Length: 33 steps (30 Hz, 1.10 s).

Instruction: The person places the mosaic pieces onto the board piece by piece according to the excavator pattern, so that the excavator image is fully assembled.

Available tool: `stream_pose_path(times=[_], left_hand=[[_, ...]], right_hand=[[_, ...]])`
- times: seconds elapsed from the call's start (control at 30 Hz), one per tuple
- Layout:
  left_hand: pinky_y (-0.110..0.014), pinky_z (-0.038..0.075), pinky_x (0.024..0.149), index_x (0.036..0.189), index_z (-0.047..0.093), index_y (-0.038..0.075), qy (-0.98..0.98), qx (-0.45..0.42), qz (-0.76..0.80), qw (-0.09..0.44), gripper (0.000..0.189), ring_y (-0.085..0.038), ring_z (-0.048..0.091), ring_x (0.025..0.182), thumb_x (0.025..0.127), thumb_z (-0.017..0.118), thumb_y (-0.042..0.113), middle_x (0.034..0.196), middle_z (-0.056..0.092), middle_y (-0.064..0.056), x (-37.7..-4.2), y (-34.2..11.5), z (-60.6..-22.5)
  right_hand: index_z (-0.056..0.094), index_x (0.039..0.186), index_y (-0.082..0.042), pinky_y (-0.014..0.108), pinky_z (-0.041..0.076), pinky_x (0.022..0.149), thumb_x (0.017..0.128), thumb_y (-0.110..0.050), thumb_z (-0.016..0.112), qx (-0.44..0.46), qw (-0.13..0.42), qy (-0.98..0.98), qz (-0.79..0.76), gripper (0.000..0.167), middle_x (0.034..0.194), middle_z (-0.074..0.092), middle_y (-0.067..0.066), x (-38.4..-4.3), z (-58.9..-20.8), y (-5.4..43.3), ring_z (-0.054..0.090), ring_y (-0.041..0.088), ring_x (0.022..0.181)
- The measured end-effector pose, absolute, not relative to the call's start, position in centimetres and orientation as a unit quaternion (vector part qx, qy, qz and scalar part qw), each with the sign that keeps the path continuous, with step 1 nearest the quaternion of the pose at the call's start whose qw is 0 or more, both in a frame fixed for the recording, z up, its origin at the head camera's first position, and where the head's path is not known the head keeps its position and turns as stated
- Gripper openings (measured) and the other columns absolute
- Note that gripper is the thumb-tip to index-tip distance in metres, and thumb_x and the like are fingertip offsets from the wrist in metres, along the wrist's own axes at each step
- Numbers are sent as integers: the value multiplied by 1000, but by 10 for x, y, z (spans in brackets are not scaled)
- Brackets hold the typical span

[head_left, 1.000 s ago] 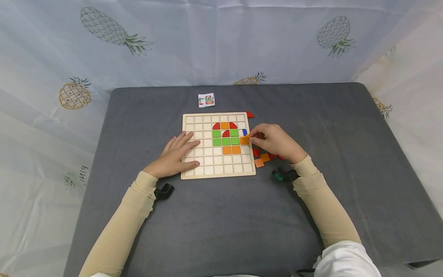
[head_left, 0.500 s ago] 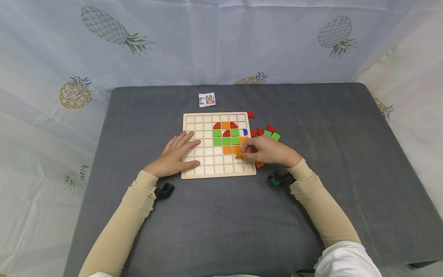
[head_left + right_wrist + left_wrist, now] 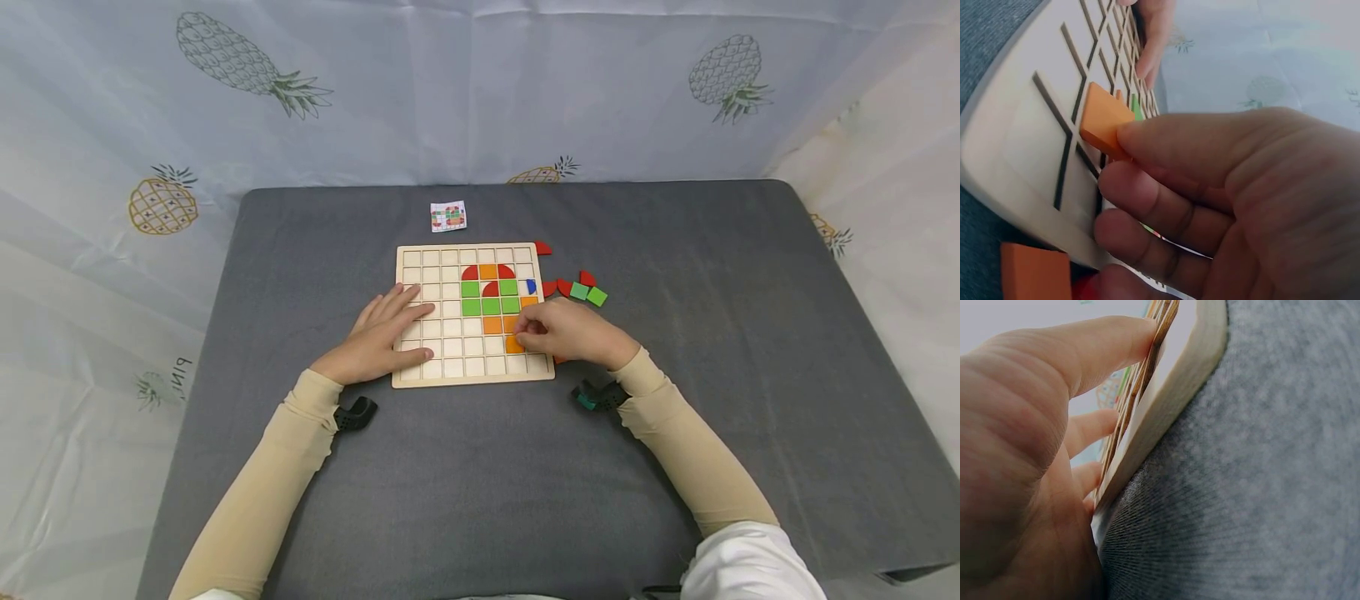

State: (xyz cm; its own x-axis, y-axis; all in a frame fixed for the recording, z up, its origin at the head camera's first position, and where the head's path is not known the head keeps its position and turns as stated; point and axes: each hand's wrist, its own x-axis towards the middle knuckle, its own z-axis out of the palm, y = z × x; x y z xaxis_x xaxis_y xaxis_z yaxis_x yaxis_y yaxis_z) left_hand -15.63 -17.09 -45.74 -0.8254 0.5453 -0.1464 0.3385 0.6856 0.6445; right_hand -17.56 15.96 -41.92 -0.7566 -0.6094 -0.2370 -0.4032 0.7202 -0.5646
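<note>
Pinches an orange square tile (image 3: 1102,119) between thumb and finger of the right hand (image 3: 568,333), with the remaining fingers curled in behind. Keeps to the lower right part of the wooden grid board (image 3: 453,367), just below a pair of orange squares (image 3: 492,326). Cannot tell whether flush in a cell or propped above the ridges. Rests the left hand (image 3: 375,337) on the left edge of the board with fingers and thumb spread, touching the ridged surface.

Above the orange pair, lie in the cells: three green squares (image 3: 491,307) with an orange square at their right end; higher, two more green squares on either side of a red curved piece (image 3: 490,289); at the top, an orange square between two red curved pieces. Near the right rim, a small blue piece (image 3: 531,287).

Beside the board on the grey tabletop (image 3: 465,475), lie loose red pieces (image 3: 587,277), two green tiles (image 3: 597,297) and, partly behind the right hand, an orange tile (image 3: 1038,274). Beyond the far rim, well apart, a small printed card (image 3: 448,217).
</note>
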Motion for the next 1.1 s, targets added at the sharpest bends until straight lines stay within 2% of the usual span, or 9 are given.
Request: stream_pose_path(times=[0.47,0.9,1.0,1.1], left_hand=[[-56,-3,127,157,37,19,904,247,310,161,74,-26,-3,161,94,69,41,172,11,-5,-158,-170,-458],[-55,-4,127,159,35,20,904,241,312,169,76,-26,-4,161,94,69,41,173,9,-4,-157,-169,-455],[-54,-4,128,158,36,21,904,240,311,168,75,-25,-4,161,94,69,41,173,10,-4,-157,-170,-455],[-54,-4,128,158,36,21,904,240,311,167,76,-25,-3,161,94,69,41,172,10,-4,-157,-170,-455]], right_hand=[[70,93,-17,27,45,52,97,-23,68,-274,185,917,-224,8,70,62,-5,-175,-423,156,52,10,55],[72,110,-13,31,49,61,101,-25,65,-205,164,936,-235,17,86,70,2,-186,-401,188,58,15,69],[71,111,-12,32,52,68,100,-23,64,-195,177,938,-227,17,93,71,2,-189,-398,199,60,16,76],[70,110,-12,32,51,68,99,-23,66,-182,215,936,-210,16,95,71,2,-189,-395,208,60,16,75]])
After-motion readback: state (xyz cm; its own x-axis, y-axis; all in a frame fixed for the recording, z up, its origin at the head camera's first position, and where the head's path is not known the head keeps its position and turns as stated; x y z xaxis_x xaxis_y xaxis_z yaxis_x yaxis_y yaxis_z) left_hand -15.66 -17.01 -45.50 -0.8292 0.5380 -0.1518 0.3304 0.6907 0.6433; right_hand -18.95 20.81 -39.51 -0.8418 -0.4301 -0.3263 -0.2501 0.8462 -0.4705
